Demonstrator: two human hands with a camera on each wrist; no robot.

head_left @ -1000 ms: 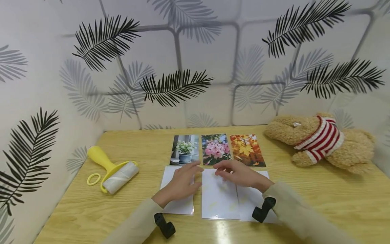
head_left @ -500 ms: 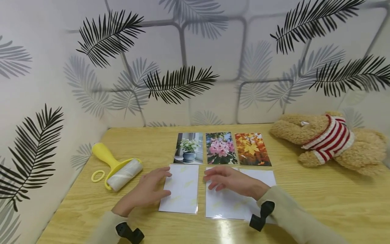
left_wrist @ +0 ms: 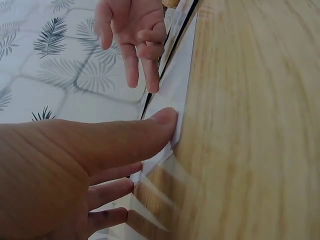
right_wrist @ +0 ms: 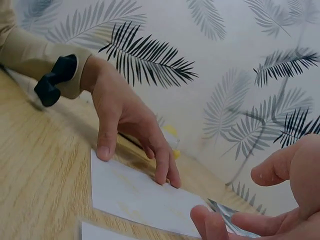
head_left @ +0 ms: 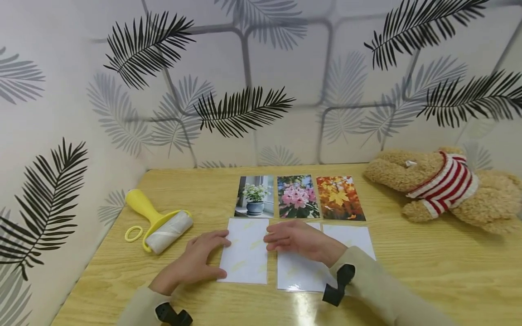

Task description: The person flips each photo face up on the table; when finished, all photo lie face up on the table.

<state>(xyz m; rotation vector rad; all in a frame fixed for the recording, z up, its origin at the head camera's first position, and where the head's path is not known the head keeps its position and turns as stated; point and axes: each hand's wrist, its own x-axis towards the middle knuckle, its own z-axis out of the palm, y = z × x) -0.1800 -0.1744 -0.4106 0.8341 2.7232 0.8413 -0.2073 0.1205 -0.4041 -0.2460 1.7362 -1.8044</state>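
Three white cards with faint yellow marks lie in a row in the head view. My left hand [head_left: 191,260] touches the left edge of the left white card [head_left: 246,253] with thumb and fingertips spread apart. In the right wrist view, that thumb and those fingertips rest along the card's edge. My right hand [head_left: 303,240] is over the middle white card [head_left: 299,277], its loosely bent fingertips at the left card's right edge. Whether they touch it I cannot tell. The right white card [head_left: 355,237] is partly hidden by the right arm.
Behind the cards lie a potted-plant photo [head_left: 253,194], a pink-flower photo [head_left: 297,197] and a maple-leaf photo [head_left: 341,199]. A yellow-handled roller [head_left: 169,233] and yellow ring [head_left: 133,233] lie left. A teddy bear [head_left: 444,188] in a striped sweater lies right. A leaf-patterned wall borders the table.
My left hand has moved left off the left white card to its left edge. The right hand has shifted slightly left towards that card. The view has turned a little.
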